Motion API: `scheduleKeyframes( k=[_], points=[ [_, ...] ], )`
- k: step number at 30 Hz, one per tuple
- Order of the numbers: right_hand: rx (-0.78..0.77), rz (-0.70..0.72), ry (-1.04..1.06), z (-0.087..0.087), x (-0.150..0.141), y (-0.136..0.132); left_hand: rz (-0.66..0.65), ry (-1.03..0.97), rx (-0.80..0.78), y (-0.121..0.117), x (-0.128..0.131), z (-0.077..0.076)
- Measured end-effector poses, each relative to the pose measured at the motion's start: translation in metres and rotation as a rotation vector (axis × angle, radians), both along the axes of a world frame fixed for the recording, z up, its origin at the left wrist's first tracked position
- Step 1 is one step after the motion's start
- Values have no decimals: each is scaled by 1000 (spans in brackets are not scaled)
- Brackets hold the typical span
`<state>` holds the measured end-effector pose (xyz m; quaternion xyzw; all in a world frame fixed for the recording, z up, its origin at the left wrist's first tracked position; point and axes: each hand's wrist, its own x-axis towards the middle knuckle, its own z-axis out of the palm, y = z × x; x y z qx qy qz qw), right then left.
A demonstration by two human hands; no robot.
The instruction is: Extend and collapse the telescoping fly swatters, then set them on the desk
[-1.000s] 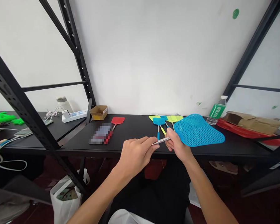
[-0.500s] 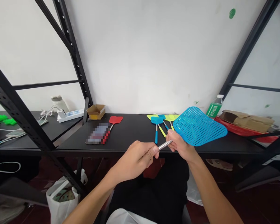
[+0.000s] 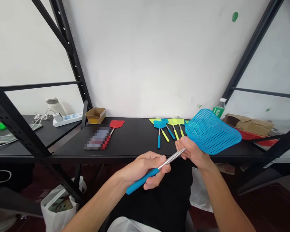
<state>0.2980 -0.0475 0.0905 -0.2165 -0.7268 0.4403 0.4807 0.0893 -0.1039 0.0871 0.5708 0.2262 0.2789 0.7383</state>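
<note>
A fly swatter (image 3: pixel 212 131) with a blue perforated head, a metal shaft and a blue grip is held in front of me, tilted with its head up to the right. My right hand (image 3: pixel 190 149) is closed round the shaft just below the head. My left hand (image 3: pixel 147 169) is closed at the lower end, thumb on the shaft where the blue grip begins. Beyond my hands several smaller blue and yellow-green fly swatters (image 3: pixel 159 135) lie side by side on the black table (image 3: pixel 132 138). A red fly swatter (image 3: pixel 117 124) lies further left.
A small open cardboard box (image 3: pixel 95 116) stands at the back left, with a pixelated item (image 3: pixel 98 138) before it. On the right are a green-labelled bottle (image 3: pixel 219 109) and a flattened brown carton (image 3: pixel 247 124). Black shelf posts (image 3: pixel 74 64) rise on both sides.
The left hand has loosened and turned, and the blue grip now shows beneath it. The swatter's head shifted slightly right in view. The camera has turned a little.
</note>
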Motion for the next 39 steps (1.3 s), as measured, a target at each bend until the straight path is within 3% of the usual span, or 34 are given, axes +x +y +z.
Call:
scheduleKeyframes(
  k=[4,8,12,15,18,23,32,39],
  points=[
    [17,-45,90,2,11,7,36,68,104,-2,3,1],
    [-21,-88,121,3,13,12,166,272,395,-8,5,11],
    [-62,-158,184,2,6,16,377,570,749,-11,2,19],
    [-79,-204,208,1,2,19,522,805,997,-8,-3,19],
    [-81,-225,205,1,1,21,618,962,1146,-5,-8,15],
    [-104,-284,207,1,6,24,660,1058,1236,-4,-12,14],
    [-76,-307,291,13,31,27,627,1062,1260,-6,-17,17],
    [-63,-319,293,12,50,31,603,1041,1267,-7,-20,19]
  ],
)
